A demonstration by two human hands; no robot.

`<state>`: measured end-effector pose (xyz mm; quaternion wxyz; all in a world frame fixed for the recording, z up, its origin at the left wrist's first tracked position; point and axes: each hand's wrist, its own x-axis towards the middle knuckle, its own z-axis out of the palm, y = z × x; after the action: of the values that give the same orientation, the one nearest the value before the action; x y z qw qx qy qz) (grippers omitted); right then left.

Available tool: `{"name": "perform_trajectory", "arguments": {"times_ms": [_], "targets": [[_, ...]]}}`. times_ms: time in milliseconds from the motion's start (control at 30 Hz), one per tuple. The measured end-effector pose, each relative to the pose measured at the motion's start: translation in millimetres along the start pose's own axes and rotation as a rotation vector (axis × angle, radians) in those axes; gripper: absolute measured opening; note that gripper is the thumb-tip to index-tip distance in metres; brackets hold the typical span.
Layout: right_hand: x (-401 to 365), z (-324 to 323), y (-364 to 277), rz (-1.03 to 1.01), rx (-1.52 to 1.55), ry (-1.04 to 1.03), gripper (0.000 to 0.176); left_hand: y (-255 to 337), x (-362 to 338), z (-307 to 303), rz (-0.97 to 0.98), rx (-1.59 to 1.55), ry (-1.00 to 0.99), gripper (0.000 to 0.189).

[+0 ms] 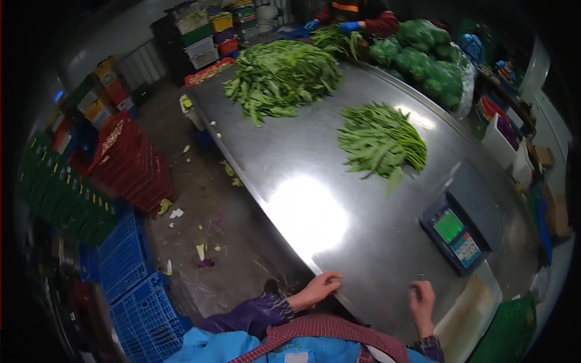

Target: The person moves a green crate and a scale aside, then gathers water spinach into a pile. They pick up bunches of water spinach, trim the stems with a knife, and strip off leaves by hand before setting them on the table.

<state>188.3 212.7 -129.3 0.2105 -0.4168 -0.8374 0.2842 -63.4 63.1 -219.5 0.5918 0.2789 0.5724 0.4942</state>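
Observation:
My left hand (pixel 318 289) rests at the near left edge of the metal table (pixel 260 163), its fingers curled. My right hand (pixel 422 302) is over the near part of the table, fingers bent, below a digital scale (pixel 458 239) with a green lit display. What either hand holds, if anything, is too small to make out. A bundle of leafy greens (pixel 382 138) lies mid-table, and a larger heap of greens (pixel 281 78) sits at the far left end.
Across the table, a co-worker's blue-gloved hands (pixel 350 27) touch more greens. Net bags of green produce (pixel 426 60) line the far right side. Red crates (pixel 124 160), green crates (pixel 63 187) and blue crates (pixel 148 314) stand left. Scraps litter the floor (pixel 193 227).

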Motion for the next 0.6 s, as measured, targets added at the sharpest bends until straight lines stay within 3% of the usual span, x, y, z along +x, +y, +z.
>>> {"name": "perform_trajectory", "arguments": {"times_ms": [33, 100, 200, 267, 333, 433, 600], "targets": [[13.6, 25.0, -21.0, -0.012, 0.007, 0.0, 0.016, 4.0, -14.6, -24.9, -0.057, -0.148, 0.089, 0.029], [36.8, 81.3, -59.6, -0.093, 0.034, -0.131, 0.016, 3.8, -41.2, -77.0, -0.053, -0.184, 0.153, 0.029], [68.9, 151.1, -92.3, -0.195, -0.075, -0.129, 0.016, -10.1, -79.4, -159.9, -0.067, -0.257, 0.261, 0.029], [92.2, 181.3, -104.5, -0.165, -0.107, -0.166, 0.017, -10.5, -112.0, -201.4, -0.05, -0.417, 0.469, 0.026], [114.5, 204.0, -106.4, -0.137, -0.272, -0.193, 0.021, -9.7, -141.2, -241.7, -0.048, -0.405, 0.592, 0.025], [132.1, 218.2, -123.7, 0.067, -0.35, -0.258, 0.03, -8.3, -166.7, -293.2, -0.089, -0.45, 0.657, 0.025], [166.7, 229.8, -146.7, -0.045, -0.51, -0.06, 0.041, 1.9, -145.1, -347.5, -0.111, -0.452, 0.664, 0.024]]}}
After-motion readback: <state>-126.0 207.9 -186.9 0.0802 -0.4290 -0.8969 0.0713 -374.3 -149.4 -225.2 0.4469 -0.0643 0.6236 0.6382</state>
